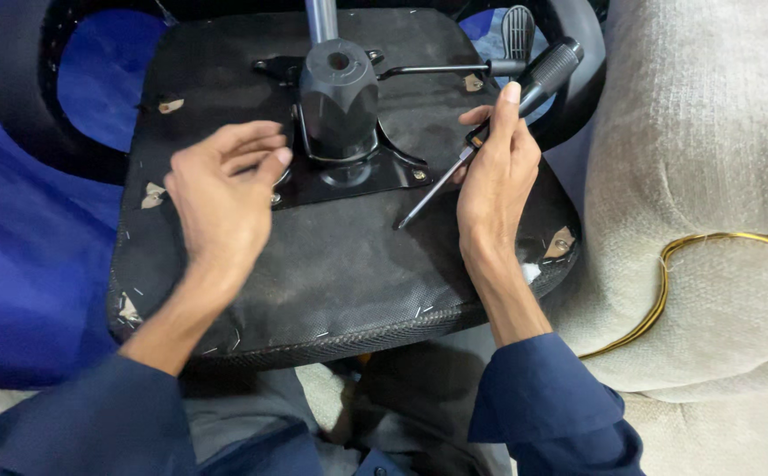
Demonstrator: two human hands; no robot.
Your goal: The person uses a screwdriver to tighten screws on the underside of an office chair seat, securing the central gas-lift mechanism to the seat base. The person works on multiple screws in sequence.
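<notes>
A blue cloth (pixel 22 264) covers the ground on the left, and a cream upholstered sofa (pixel 710 176) with a gold trim cord (pixel 666 291) fills the right side. Between them an overturned office chair seat (pixel 340 264) lies underside up across the person's lap, its black fabric stapled around the rim, with black armrests (pixel 14 106) curving off at its far corners. A black metal mounting plate (pixel 357 167) sits near the far middle of the seat, carrying a black plastic column housing (pixel 338 92) and a grey gas-lift cylinder (pixel 320 18); a lever (pixel 454 69) with a paddle end runs toward the far right corner.

The right hand (pixel 497 176) has its grip closed around a screwdriver (pixel 489 123), fingers wrapped on the shaft just below the black ribbed handle, the tip slanting down toward the seat fabric beside the plate's right edge. The left hand (pixel 225 189) is loosely open, holding nothing, fingertips curled and touching the plate's left edge near a screw (pixel 275 199).
</notes>
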